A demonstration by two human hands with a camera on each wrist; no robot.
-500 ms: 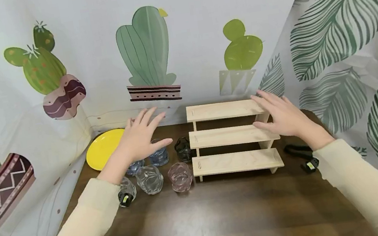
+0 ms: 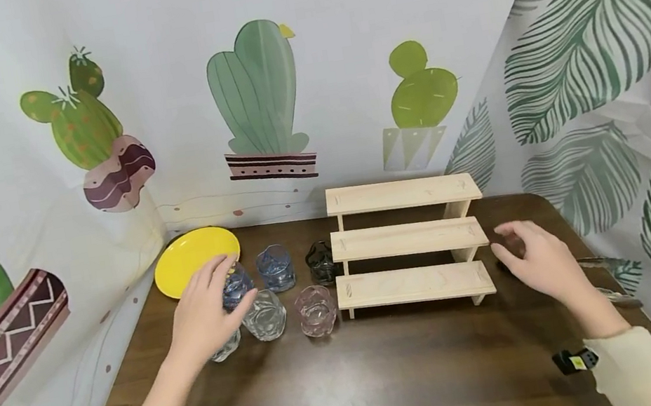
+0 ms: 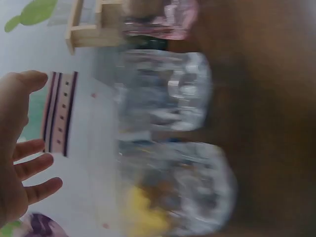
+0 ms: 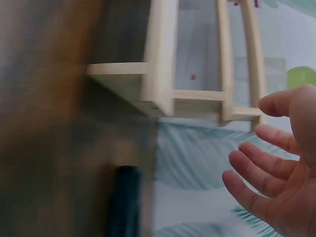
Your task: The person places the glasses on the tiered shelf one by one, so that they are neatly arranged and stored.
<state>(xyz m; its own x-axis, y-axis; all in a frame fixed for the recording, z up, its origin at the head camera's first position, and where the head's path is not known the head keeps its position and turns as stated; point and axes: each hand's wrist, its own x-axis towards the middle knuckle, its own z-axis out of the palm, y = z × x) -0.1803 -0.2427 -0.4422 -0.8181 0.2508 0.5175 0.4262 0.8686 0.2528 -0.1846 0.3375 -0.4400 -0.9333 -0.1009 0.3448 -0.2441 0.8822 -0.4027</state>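
My left hand (image 2: 205, 311) hovers over the glasses at the left with fingers loosely spread, holding nothing. Partly behind it are a blue glass (image 2: 238, 286) and a clear glass (image 2: 228, 347). Another clear glass (image 2: 265, 315) stands just right of its thumb, then a pink glass (image 2: 317, 312). Farther back are a second blue glass (image 2: 276, 269) and a dark glass (image 2: 321, 264). To the right of the three-tier wooden shelf (image 2: 415, 282), my right hand (image 2: 539, 261) is held apart from it, relaxed and holding nothing. Tongs (image 2: 622, 299) lie partly hidden beneath that hand and forearm.
A yellow plate (image 2: 186, 253) lies at the back left of the brown table (image 2: 354, 383). A cloth curtain (image 2: 332, 3) printed with cacti and leaves hangs behind and at both sides. In the right wrist view the tongs' dark handle (image 4: 126, 197) is near the shelf's end.
Both hands have drawn back toward the front of the table. The left hand has moved left, and the right hand has moved right, away from the shelf. Shelf and glasses stay put.
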